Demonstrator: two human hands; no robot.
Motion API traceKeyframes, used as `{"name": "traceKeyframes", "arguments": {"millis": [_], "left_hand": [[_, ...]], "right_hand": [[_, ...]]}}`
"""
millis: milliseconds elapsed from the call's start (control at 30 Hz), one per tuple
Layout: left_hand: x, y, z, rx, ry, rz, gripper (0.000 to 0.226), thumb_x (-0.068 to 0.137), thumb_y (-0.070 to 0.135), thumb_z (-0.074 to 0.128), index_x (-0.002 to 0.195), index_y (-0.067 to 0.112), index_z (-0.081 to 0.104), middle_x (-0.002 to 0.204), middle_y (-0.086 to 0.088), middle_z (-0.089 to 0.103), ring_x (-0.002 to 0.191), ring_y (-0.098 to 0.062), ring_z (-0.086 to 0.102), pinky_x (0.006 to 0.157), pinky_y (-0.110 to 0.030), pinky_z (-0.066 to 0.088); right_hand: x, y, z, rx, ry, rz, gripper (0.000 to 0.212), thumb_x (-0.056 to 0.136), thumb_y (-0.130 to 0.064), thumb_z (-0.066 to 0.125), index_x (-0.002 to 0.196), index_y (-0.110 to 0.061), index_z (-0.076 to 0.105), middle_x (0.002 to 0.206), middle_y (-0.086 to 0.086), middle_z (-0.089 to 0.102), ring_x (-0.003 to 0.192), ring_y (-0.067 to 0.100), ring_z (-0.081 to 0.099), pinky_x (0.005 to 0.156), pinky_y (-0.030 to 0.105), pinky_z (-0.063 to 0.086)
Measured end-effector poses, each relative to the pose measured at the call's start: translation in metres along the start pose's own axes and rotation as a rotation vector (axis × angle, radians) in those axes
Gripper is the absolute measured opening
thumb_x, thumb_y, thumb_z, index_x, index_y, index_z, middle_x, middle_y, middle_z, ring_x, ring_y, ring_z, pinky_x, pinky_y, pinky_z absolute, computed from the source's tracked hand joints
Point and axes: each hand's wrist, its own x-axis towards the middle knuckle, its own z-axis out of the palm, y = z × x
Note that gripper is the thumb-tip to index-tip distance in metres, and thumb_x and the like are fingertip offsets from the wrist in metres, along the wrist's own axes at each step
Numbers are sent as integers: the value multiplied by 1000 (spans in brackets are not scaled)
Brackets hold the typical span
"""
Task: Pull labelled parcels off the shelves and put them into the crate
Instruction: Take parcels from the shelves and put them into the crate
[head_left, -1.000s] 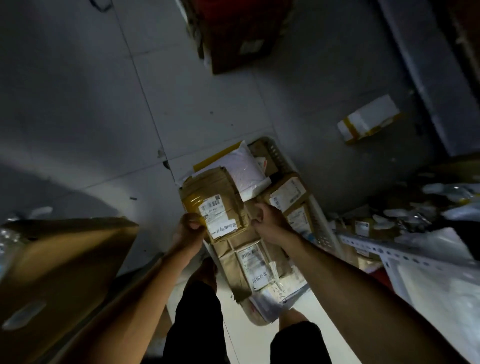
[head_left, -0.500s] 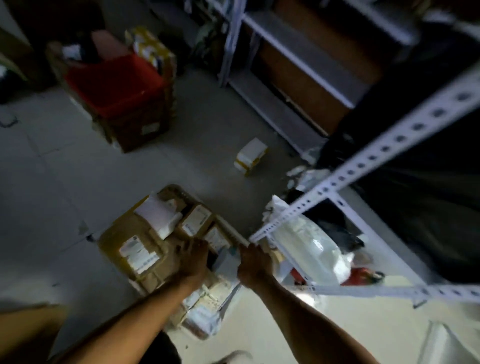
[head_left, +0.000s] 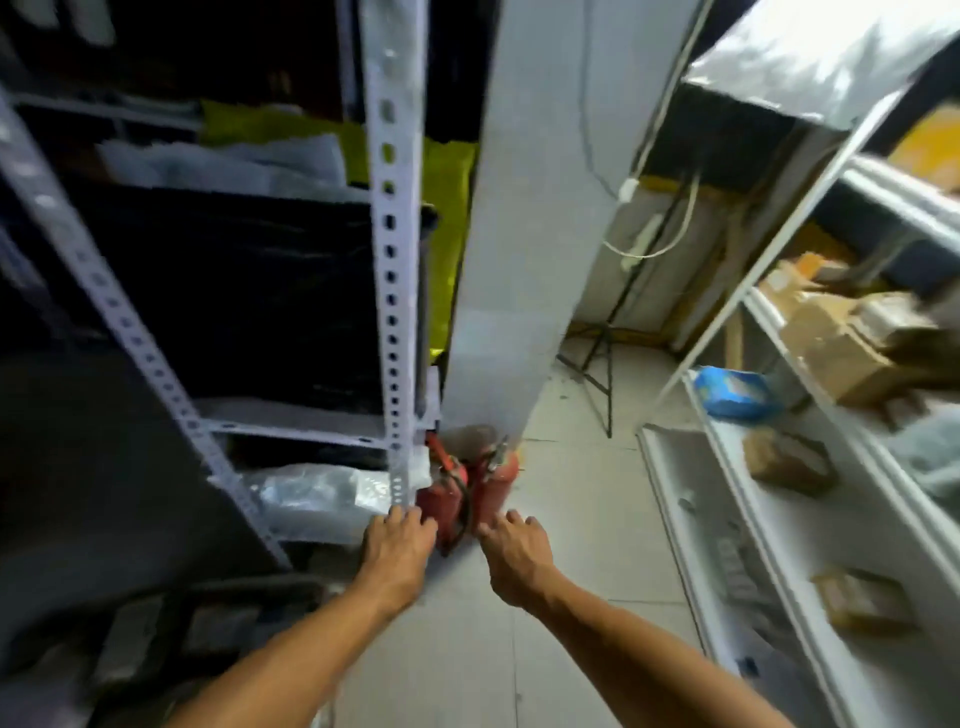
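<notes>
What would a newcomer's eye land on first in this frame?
Probably the two red fire extinguishers standing on the pale tiled floor at the foot of the white pillar, just beyond the empty left hand and right hand. Next, the perforated grey steel shelf upright to their left, and the brown cardboard parcels on the white shelving at right.

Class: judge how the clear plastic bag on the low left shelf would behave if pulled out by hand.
The clear plastic bag looks crinkled and slumped, so probably floppy. Its glossy film may be slippery. It seems puffy, so likely light for its size, though the contents are blurred.
</notes>
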Motion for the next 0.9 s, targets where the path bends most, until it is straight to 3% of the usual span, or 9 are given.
{"name": "traceKeyframes", "arguments": {"millis": [167,300,433,600,800,900], "left_hand": [[48,97,-67,59,112,233,46,89,12,54,134,20,48,136,-9,49,124,-31,46,98,-41,37],[74,172,-117,125,199,406,46,80,9,61,124,21,52,127,-7,50,116,-28,48,93,-38,38],[82,248,-158,148,300,584,39,85,2,50,119,19,55,118,-7,54,110,-27,51,87,-36,42],[94,350,-210,216,484,835,34,92,8,49,123,17,58,120,-8,58,112,-27,54,90,-37,43],[111,499,-294,220,731,1044,37,91,22,53,128,21,57,128,-5,57,119,-28,53,94,-38,44],[112,568,-330,121,749,1114,35,91,25,55,126,24,59,127,-3,58,120,-26,53,93,-36,44]], "right_hand": [[-50,106,-39,-38,105,251,43,90,-8,60,132,-15,54,128,11,55,120,31,50,96,39,42],[-100,177,-63,-52,157,441,40,90,-11,60,130,-17,55,126,10,56,119,29,52,94,40,42],[-156,235,-79,-61,163,617,39,91,-14,60,129,-19,53,127,10,54,120,29,50,91,39,43],[-222,307,-104,-82,181,821,49,87,-18,67,134,-21,50,131,9,51,122,28,48,94,39,42],[-298,412,-153,-135,434,1052,39,96,-14,50,135,-21,53,135,8,53,127,28,47,102,39,39],[-337,462,-173,-114,554,1132,37,97,-11,42,130,-22,56,132,7,55,127,28,47,102,39,37]]}}
